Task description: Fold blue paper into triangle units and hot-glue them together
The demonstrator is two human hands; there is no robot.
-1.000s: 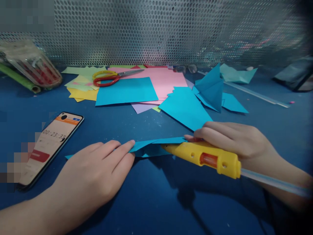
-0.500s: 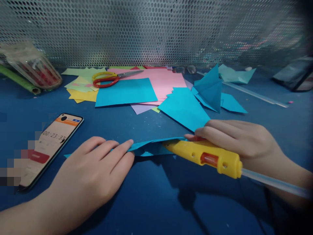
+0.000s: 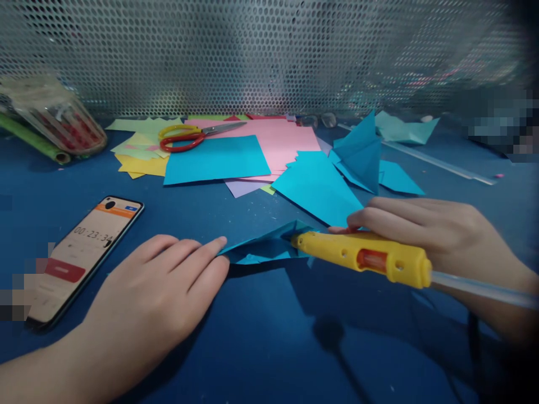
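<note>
My right hand (image 3: pixel 425 233) is wrapped round a yellow glue gun (image 3: pixel 366 257) with a clear glue stick (image 3: pixel 484 287) sticking out of its back. The gun's nozzle rests at the right end of a folded blue paper piece (image 3: pixel 263 247) lying on the blue table (image 3: pixel 261 348). My left hand (image 3: pixel 162 289) lies flat, fingers stretched out, pressing on the left part of that paper. Its fingertips touch the fold.
A phone (image 3: pixel 80 255) showing a timer lies to the left. Behind are coloured paper sheets (image 3: pixel 252 151), red and yellow scissors (image 3: pixel 189 136), folded blue paper shapes (image 3: pixel 362 151), a clear ruler (image 3: pixel 438 160) and a plastic packet (image 3: pixel 54 115). A perforated metal wall (image 3: pixel 269 50) closes the back.
The glue gun has lifted slightly and shifted right, with its nozzle now at the paper's raised right edge. The folded paper's flap stands up more. My left hand stays put.
</note>
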